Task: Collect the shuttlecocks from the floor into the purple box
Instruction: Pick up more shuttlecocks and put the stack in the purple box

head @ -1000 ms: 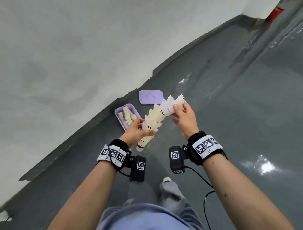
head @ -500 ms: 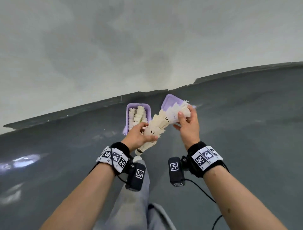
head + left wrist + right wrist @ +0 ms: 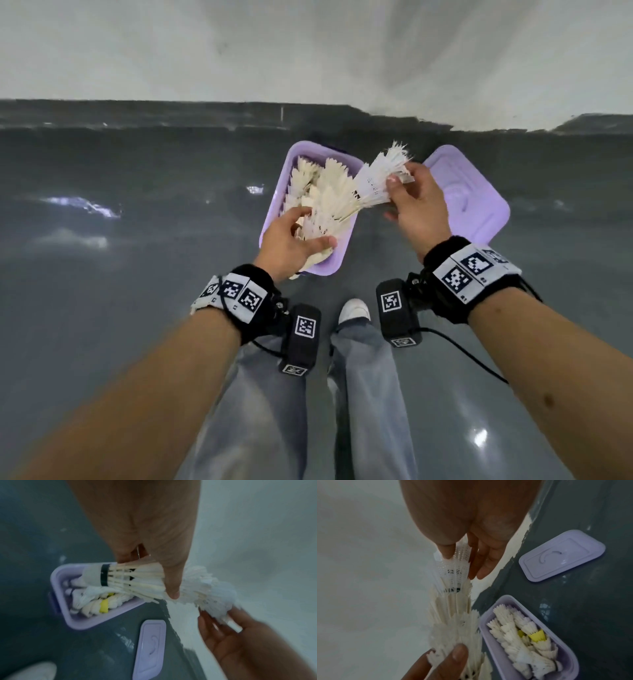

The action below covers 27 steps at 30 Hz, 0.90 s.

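2 hands: both on 1 nested stack of shuttlecocks, held above the purple box.
Hidden: stack count not readable; feathers overlap. Cork end sits under the left hand in the head view, plain only in the left wrist view. Far ends of both wrist views are blurred.
Change: 0.5 s ago the box and lid lay small and farther ahead; now they sit close below the hands, and a white shoe shows just short of the box.
Left grip: fingers and thumb curled round the stack near its cork end.
Right grip: right hand pinches the top mesh-skirted shuttlecock, thumb on one side, fingers behind.
Stack position: slanting between the hands, cork end low over the near rim, feather end high toward the lid.
Box contents: more shuttlecocks, 2 with yellow.
Lid: flat on the floor, just right of the box.
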Motion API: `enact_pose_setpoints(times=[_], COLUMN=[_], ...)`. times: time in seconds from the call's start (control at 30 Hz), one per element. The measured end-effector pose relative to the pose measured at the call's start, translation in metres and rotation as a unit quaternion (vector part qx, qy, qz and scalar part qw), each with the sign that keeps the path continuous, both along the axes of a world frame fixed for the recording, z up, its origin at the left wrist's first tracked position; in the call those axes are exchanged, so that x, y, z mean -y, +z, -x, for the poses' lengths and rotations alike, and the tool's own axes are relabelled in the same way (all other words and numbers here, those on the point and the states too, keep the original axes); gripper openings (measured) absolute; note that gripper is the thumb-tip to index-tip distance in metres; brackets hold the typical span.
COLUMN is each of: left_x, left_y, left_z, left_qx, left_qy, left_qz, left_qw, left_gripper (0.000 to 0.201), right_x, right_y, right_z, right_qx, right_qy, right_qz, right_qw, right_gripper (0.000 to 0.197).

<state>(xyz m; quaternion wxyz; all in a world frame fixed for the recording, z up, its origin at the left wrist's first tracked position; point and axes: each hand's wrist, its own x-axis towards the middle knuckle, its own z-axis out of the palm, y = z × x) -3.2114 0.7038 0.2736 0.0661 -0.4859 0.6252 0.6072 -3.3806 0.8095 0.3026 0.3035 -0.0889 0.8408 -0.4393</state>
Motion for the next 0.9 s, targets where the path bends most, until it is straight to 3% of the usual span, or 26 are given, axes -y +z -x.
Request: enact_pose_setpoints(times=[0.17, 0.3, 0.43, 0.57, 0.7, 0.8, 0.9], left_x=[-0.022, -0.024, -0.035, -0.058, -0.067, -0.063, -0.055], left_y=[-0.123, -0.186, -0.245, -0.265, -0.268, -0.270, -0.275], left_z=[0.004, 0.028, 0.045, 0.039, 0.038, 0.044, 0.046], left_qx=[0.039, 0.064, 0.066, 0.076, 0.128, 0.150, 0.133], left_qy=[0.055, 0.035, 0.038, -0.016, -0.090, -0.090, -0.067], left_qz=[0.018, 0.063, 0.091, 0.153, 0.291, 0.252, 0.186], left_qw=[0.998, 0.995, 0.993, 0.985, 0.944, 0.952, 0.971], left_gripper=[0.065, 0.071, 0.064, 0.062, 0.063, 0.066, 0.078], right_x=[-0.001, 0.005, 0.015, 0.025, 0.029, 0.027, 0.020], right_y=[-0.125, -0.192, -0.246, -0.273, -0.286, -0.296, -0.300], right_z=[0.022, 0.051, 0.070, 0.067, 0.064, 0.061, 0.056], right_qx=[-0.035, -0.061, -0.126, -0.204, -0.220, -0.267, -0.296], right_qy=[0.138, 0.199, 0.283, 0.351, 0.346, 0.357, 0.282], right_qz=[-0.114, -0.182, -0.257, -0.244, -0.269, -0.277, -0.205], right_qw=[0.983, 0.961, 0.916, 0.881, 0.871, 0.851, 0.889], right_gripper=[0.026, 0.034, 0.038, 0.048, 0.040, 0.043, 0.059])
